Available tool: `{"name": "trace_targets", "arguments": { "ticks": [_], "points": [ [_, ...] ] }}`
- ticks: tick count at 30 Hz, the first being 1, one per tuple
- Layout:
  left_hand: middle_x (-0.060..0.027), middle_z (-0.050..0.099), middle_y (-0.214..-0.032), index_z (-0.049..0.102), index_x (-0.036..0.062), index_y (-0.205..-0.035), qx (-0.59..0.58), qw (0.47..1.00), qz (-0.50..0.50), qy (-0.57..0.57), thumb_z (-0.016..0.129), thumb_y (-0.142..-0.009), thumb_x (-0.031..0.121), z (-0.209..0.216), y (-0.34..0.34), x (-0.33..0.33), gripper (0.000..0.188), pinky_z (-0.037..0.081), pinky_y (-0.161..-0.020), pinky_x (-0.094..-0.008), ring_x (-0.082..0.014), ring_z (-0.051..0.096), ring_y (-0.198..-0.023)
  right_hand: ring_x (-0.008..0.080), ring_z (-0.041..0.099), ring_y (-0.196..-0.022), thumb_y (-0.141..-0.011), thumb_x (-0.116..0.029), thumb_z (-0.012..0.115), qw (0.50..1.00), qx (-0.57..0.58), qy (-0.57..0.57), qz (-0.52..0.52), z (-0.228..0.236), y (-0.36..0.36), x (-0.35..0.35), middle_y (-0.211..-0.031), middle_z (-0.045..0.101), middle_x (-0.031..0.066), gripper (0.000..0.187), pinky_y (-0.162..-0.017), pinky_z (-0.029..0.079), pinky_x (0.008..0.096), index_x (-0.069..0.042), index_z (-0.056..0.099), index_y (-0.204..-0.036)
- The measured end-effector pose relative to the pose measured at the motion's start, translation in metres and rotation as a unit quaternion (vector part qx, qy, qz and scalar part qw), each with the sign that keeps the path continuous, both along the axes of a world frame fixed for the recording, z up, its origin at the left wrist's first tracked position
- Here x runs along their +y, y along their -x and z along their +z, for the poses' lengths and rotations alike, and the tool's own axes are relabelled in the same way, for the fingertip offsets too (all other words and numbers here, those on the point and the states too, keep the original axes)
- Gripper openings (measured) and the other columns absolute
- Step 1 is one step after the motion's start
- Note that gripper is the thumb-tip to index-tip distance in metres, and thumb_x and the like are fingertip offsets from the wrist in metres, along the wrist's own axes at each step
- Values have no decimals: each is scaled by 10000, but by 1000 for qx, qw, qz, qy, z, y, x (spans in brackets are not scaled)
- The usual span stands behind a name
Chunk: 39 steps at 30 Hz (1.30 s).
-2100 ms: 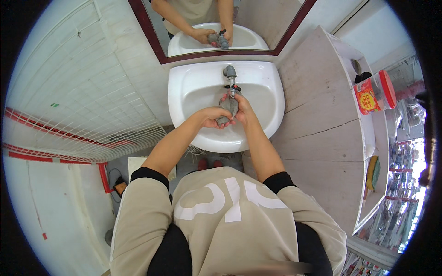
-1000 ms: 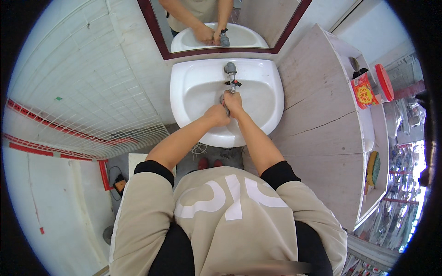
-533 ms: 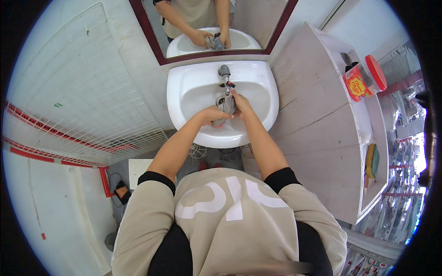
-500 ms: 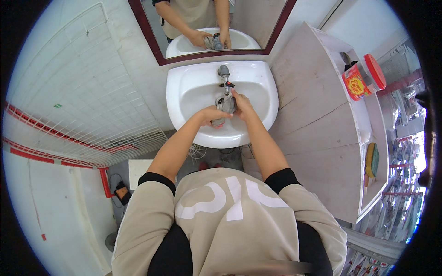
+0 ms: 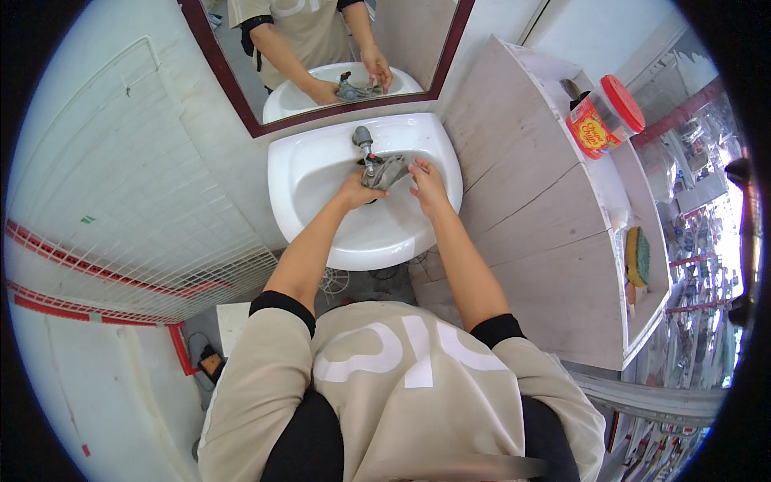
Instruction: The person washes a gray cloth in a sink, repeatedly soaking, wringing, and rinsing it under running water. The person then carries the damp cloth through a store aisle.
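Head: right hand (image 5: pixel 430 186) now loosened, spread beside grey cloth (image 5: pixel 389 173); left hand (image 5: pixel 354 192) gripping it.

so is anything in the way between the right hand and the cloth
Nothing visible stands between the right hand and the cloth. The tap is over by the left hand, which holds the cloth.

The limp grey cloth (image 5: pixel 388 173) hides some fingers of the bare left hand (image 5: pixel 353 191). The upper edge cuts off the far part of the dark-red-framed mirror (image 5: pixel 325 60); small multicoloured goods (image 5: pixel 700 293) at right are too blurred to tell.
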<state>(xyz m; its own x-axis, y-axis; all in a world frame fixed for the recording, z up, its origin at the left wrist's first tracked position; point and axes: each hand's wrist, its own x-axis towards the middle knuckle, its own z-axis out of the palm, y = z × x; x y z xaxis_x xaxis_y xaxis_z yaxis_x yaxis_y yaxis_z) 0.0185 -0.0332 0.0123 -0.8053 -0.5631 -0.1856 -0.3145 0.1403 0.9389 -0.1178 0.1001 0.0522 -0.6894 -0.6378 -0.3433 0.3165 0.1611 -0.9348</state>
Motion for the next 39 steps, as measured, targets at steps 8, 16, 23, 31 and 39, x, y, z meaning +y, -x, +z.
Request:
{"name": "trace_targets", "arguments": {
  "ticks": [8,16,23,31,39],
  "points": [
    [-104,638,-1047,537,23,-1205,-49,997,-35,-54,843,-601,319,13,-8,-1,739,537,-710,-361,-214,629,-889,217,468,-1089,-889,-227,611,998,-36,-21,39,8,-11,18,-1250,469,89,494,-868,443,423,-81,423,-1322],
    [-51,629,-894,585,95,-1118,-103,988,1,-116,818,-630,360,37,-17,14,602,528,-588,-322,-144,602,-717,191,567,-1017,-862,-216,630,981,189,-49,15,-2,-19,3,-1077,631,99,322,-844,454,312,-32,618,-1125],
    [-58,628,-854,611,50,-1020,-119,989,82,-16,816,-619,359,40,-12,20,546,512,-548,-316,-143,604,-695,121,588,-802,-882,-189,616,940,337,15,55,29,-18,-11,-923,666,51,245,-748,468,262,-6,650,-1041],
    [-47,605,-814,590,78,-1069,-100,960,40,-257,753,-739,405,49,-28,25,492,485,-560,-274,-134,575,-663,109,584,-815,-895,-194,618,952,299,-17,64,35,-11,-8,-920,666,43,234,-761,458,251,-14,652,-1042],
    [-99,597,-867,566,52,-1087,80,806,114,-575,649,-852,341,41,-34,47,381,510,-584,-274,-170,585,-718,223,560,-923,-877,-408,628,998,-14,-65,16,-3,-32,3,-1090,567,113,581,-810,468,346,-14,458,-1269]
  ]
}}
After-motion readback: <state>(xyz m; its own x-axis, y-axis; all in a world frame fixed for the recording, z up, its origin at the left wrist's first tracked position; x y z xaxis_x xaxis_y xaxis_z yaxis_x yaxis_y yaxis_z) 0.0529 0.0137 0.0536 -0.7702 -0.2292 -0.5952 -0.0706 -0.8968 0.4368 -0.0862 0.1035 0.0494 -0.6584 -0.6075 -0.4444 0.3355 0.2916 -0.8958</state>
